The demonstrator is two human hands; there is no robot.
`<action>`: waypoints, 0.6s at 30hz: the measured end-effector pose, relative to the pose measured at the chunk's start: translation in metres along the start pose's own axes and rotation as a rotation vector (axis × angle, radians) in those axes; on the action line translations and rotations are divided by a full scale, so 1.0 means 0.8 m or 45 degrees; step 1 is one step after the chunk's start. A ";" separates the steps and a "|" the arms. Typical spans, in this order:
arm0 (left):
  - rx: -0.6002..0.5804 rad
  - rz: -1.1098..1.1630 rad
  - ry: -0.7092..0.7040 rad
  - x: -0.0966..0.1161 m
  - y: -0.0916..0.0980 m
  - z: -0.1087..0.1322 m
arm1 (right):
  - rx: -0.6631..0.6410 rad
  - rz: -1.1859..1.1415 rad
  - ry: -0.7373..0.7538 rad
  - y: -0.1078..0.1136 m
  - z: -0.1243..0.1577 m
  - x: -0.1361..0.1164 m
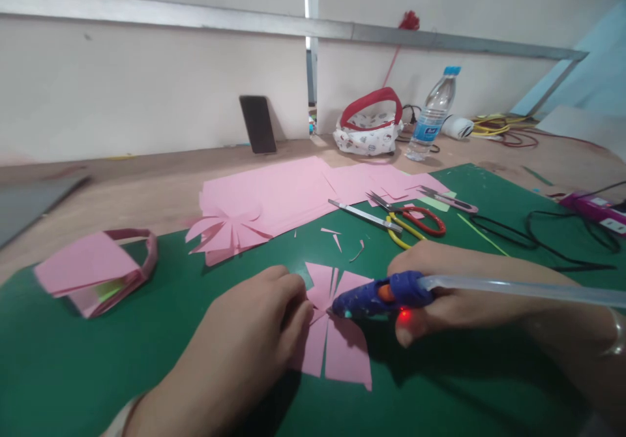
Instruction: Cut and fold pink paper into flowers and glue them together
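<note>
A pink paper piece (346,352) with slits cut toward its centre lies on the green cutting mat (161,365). My left hand (254,319) pinches its left edge between thumb and fingers. Wrapped around a blue glue gun (364,299), my right hand (425,313) keeps the nozzle at the centre of the paper. A clear glue stick (513,290) runs out of the back of the gun, and a red light glows on it. Whether the nozzle touches the paper, I cannot tell. Beyond my hands sits a curled pink paper flower (229,228).
Pink sheets (268,186) lie behind the flower. Red-and-yellow scissors (411,218), tweezers (364,215) and a craft knife (448,199) rest nearby. Farther back stand a water bottle (433,117), pouch (369,134) and phone (257,124). A black cord (533,228) crosses the right side; folded pink paper (92,264) lies left.
</note>
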State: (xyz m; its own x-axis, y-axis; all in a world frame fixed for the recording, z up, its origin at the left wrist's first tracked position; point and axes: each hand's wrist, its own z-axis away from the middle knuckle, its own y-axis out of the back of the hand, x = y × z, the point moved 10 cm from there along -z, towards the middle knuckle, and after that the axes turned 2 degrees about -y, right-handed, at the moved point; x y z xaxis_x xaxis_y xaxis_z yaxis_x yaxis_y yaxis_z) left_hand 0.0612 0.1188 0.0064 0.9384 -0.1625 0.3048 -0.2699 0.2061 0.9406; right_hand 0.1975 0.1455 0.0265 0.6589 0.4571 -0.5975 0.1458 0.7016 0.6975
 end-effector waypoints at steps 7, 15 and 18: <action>-0.007 0.033 -0.013 0.001 -0.003 -0.003 | -0.011 0.018 -0.023 -0.001 0.000 0.000; 0.029 -0.031 -0.018 0.003 0.002 0.001 | -0.014 0.021 -0.001 -0.001 -0.001 -0.002; 0.144 -0.226 -0.091 0.022 0.010 0.019 | -0.024 -0.001 0.015 -0.003 0.000 -0.001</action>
State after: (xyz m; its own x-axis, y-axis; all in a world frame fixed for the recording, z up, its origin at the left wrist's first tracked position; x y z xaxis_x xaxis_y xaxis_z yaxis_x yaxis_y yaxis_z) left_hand 0.0724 0.1029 0.0219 0.9569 -0.2549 0.1392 -0.1282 0.0590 0.9900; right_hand 0.1963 0.1434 0.0255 0.6500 0.4627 -0.6028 0.1322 0.7123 0.6893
